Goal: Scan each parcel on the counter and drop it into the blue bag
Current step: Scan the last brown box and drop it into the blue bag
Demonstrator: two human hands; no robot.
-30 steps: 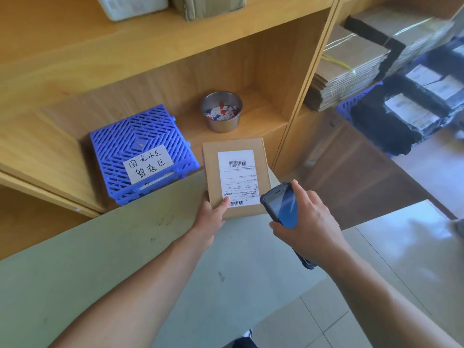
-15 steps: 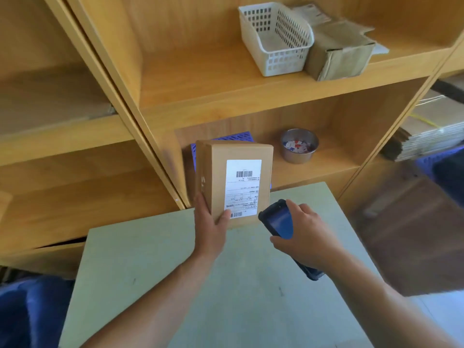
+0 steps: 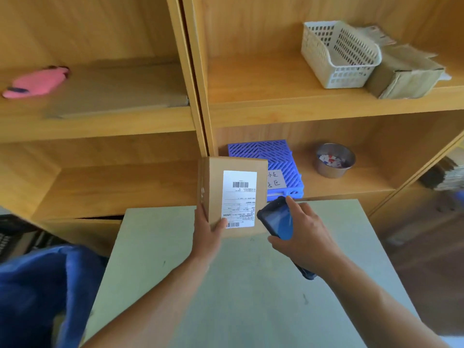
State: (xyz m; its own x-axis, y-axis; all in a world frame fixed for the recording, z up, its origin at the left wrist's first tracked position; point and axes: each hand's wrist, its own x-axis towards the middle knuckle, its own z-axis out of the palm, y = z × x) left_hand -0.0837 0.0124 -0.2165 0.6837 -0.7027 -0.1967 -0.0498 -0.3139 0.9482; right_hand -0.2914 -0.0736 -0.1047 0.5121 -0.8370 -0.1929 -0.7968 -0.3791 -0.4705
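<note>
Wooden shelving (image 3: 251, 114) backs the counter (image 3: 226, 285). Left hand (image 3: 207, 234) grips the parcel (image 3: 233, 194) upright above the counter, long axis vertical. Right hand (image 3: 303, 237) clasps the scanner (image 3: 276, 221) just beside its label (image 3: 239, 199). Blue bag (image 3: 35, 292) lies low to the left, nearer the left hand.

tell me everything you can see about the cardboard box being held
The box is plain brown cardboard, closed, held upright with its broad face to the camera. A white label with two barcodes and fine print sits on that face. The left hand grips its lower left corner, thumb on the label. The scanner in the right hand is close by its lower right corner, over the pale counter.
</note>
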